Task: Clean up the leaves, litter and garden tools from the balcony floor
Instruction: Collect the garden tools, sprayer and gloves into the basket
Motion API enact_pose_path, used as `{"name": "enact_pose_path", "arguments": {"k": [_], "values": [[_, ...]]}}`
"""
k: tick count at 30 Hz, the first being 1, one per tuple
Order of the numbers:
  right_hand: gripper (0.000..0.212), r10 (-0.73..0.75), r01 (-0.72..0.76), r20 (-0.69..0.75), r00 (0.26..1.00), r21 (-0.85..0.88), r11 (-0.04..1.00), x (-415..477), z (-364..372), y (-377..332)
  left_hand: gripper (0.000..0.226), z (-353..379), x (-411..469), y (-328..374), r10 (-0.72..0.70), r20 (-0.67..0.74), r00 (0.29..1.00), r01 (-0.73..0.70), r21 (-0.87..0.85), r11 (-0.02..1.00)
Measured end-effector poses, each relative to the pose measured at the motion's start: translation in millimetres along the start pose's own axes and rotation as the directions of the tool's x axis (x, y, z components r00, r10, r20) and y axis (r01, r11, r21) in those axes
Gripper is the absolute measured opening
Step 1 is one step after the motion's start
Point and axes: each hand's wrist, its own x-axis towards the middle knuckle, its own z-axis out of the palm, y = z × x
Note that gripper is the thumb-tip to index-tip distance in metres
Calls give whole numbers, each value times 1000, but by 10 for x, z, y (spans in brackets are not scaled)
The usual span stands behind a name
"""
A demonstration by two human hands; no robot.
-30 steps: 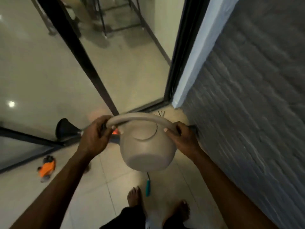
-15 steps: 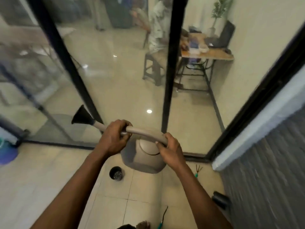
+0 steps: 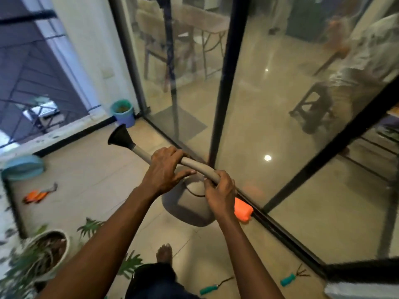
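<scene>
I carry a beige watering can (image 3: 187, 209) with a black rose head at the spout's end, held off the balcony floor. My left hand (image 3: 166, 169) grips the front of its long curved handle and my right hand (image 3: 220, 190) grips the rear of it. An orange object (image 3: 243, 209) lies by the glass door track, just right of the can. Two teal-handled garden tools (image 3: 208, 290) (image 3: 288, 279) lie on the tiles near my foot. An orange-handled tool (image 3: 37, 195) lies on the floor at the left.
Sliding glass doors (image 3: 280, 126) with black frames run along the right. A teal-and-blue bucket (image 3: 123, 113) stands in the far corner, and a pale blue basin (image 3: 22, 168) at the left. A white potted plant (image 3: 46, 251) sits at lower left beside the railing.
My view has swung left from the grey brick wall along the glass doors to the balcony's far end. Both hands kept their grip on the watering can's handle throughout.
</scene>
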Motion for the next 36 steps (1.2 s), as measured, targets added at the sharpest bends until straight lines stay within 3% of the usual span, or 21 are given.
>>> {"name": "enact_pose_path", "arguments": {"k": [4, 10, 15, 18, 21, 26, 30, 36], "values": [[55, 10, -10, 67, 998, 9, 1000, 173, 460, -341, 60, -126, -30, -550, -92, 7, 996, 91, 62, 994], [63, -13, 3, 229, 973, 47, 999, 574, 1274, -951, 56, -367, 126, -1489, -267, 50, 962, 267, -2, 964], [52, -29, 9, 255, 967, 78, 997, 923, 2077, -1497, 77, -554, 357, -2147, -481, 36, 876, 470, -289, 834], [55, -26, 1, 267, 963, 95, 996, 1002, 2460, -1740, 87, -725, 476, -2524, -561, 51, 826, 540, -356, 763], [46, -22, -13, 288, 957, 118, 993, 1193, 2728, -1968, 75, -891, 616, -2957, -529, 35, 848, 520, -247, 817], [54, -48, 24, 331, 942, 76, 997, 1665, 3180, -2214, 36, -1104, 840, -3630, -455, -26, 890, 452, -78, 889], [58, -79, 77, 352, 933, 21, 997, 2109, 3648, -2395, 22, -1169, 1070, -4207, -479, 41, 877, 481, -78, 873], [56, -107, 99, 420, 901, 41, 994, 3036, 4414, -2766, 19, -1211, 1711, -5073, -570, 100, 816, 576, -47, 816]]}}
